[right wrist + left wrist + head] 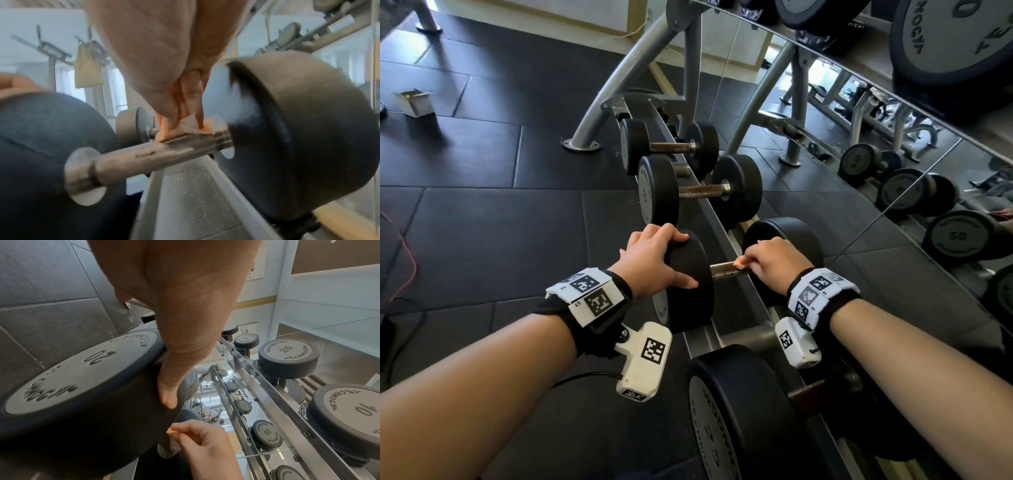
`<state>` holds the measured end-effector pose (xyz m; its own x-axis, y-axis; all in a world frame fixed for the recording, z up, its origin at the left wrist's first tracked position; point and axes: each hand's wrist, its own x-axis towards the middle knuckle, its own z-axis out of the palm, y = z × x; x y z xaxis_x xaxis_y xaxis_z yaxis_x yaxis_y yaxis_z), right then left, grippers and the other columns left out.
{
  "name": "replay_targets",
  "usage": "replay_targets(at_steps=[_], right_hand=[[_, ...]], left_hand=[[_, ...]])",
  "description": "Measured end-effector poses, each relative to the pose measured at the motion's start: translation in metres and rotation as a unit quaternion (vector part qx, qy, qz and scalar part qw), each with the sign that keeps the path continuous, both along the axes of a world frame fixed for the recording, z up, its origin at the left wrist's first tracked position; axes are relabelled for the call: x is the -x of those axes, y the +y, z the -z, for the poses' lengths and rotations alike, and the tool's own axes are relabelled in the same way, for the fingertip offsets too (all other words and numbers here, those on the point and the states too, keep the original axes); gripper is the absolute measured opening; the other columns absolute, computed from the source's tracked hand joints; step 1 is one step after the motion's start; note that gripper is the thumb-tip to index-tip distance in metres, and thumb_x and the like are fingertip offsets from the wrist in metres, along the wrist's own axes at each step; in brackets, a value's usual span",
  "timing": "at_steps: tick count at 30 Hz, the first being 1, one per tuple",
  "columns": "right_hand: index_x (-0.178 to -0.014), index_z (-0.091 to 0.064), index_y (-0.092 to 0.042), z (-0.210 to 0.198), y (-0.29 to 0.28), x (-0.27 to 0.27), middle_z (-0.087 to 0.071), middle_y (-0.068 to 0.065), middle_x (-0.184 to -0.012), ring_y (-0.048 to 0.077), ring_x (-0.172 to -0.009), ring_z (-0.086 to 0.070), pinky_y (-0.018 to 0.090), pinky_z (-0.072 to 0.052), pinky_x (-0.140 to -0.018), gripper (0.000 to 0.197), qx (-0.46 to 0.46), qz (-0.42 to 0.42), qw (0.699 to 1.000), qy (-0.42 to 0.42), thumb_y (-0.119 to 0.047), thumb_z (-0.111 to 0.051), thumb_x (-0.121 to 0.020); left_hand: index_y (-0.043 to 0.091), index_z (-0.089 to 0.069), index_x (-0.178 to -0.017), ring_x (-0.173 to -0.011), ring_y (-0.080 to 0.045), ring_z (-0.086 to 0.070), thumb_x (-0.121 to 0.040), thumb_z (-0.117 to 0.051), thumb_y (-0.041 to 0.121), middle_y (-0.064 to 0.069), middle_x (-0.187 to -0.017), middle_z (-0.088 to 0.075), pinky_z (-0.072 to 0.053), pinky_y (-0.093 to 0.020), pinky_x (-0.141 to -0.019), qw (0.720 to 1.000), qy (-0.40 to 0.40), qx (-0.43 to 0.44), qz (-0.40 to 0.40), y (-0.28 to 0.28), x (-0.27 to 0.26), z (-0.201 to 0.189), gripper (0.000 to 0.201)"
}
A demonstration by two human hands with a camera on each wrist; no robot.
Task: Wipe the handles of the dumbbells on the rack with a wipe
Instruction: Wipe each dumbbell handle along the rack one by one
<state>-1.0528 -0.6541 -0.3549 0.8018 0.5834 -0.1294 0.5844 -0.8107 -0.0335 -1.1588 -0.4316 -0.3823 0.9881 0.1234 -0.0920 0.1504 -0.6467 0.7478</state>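
**Steel handle under the wipe, left hand steadying the 20**

Black rubber heads and a worn steel bar make up the dumbbell marked 20 (690,281), which lies across the rack (726,240) about midway along its lower tier. The left hand (654,260) is spread over the top of the near head, fingers fairly straight across the rubber and the thumb lying down its inner side; it presses on the head without curling round anything. The right hand (774,260) sits on the handle (724,270) close to the far head, with thumb and fingers pinched together on a small, pale orange wipe (185,128). In the right wrist view the wipe is bunched under the fingertips (197,113) and touches the top of the bar just beside the collar at the far head; the stretch of bar toward the near head is bare, dull and scuffed.

Toward the far end of the rack lie a dumbbell marked 15 (657,192) and beyond it a smaller dumbbell (635,144), both resting across the rails with their handles uncovered. At the near end a dumbbell marked 25 (726,411) sits beside the person's forearms. A mirror (893,192) runs along the rack's far side and repeats the dumbbells. Dark rubber floor tiles (482,205) lie on the near side, with a small metal box (414,101) standing on them, well apart from the rack.
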Motion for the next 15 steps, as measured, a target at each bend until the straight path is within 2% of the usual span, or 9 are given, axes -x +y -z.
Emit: replay_targets(at_steps=[4, 9, 12, 15], right_hand=[[-0.105, -0.078, -0.021, -0.002, 0.010, -0.003, -0.074, -0.001, -0.100, 0.012, -0.094, -0.065, 0.025, -0.048, -0.090, 0.017, -0.057, -0.021, 0.997, 0.052, -0.020, -0.066, -0.093], [-0.103, -0.079, -0.022, -0.010, 0.003, -0.017, -0.074, 0.002, -0.096, 0.016, -0.088, -0.064, 0.025, -0.047, -0.082, 0.018, 0.012, 0.022, 1.000, 0.019, -0.021, -0.065, -0.093], [-0.104, -0.079, -0.024, -0.003, 0.017, -0.004, -0.074, -0.006, -0.095, 0.012, -0.093, -0.065, 0.029, -0.050, -0.092, 0.016, -0.019, -0.027, 0.999, 0.042, -0.025, -0.069, -0.091], [-0.107, -0.078, -0.022, 0.001, 0.027, 0.002, -0.075, -0.003, -0.106, 0.013, -0.104, -0.067, 0.031, -0.048, -0.099, 0.018, -0.044, -0.074, 0.993, 0.077, -0.022, -0.071, -0.090]], left_hand=[[0.037, -0.041, -0.134, -0.132, -0.023, -0.024, -0.069, -0.084, 0.043, 0.005, -0.136, -0.034, -0.026, -0.057, -0.112, 1.000, 0.004, -0.007, 0.001, 0.000, 0.000, -0.001, 0.078], [0.036, -0.042, -0.134, -0.132, -0.024, -0.025, -0.069, -0.084, 0.042, 0.005, -0.136, -0.035, -0.026, -0.056, -0.113, 1.000, 0.001, -0.012, -0.003, -0.002, 0.001, -0.002, 0.077], [0.036, -0.042, -0.134, -0.131, -0.024, -0.026, -0.069, -0.084, 0.042, 0.004, -0.136, -0.036, -0.026, -0.056, -0.112, 1.000, 0.004, -0.018, -0.002, -0.002, 0.001, -0.004, 0.077], [0.036, -0.042, -0.135, -0.130, -0.025, -0.027, -0.069, -0.083, 0.043, 0.004, -0.136, -0.036, -0.026, -0.056, -0.112, 1.000, 0.002, -0.025, -0.001, -0.001, 0.002, -0.004, 0.078]])
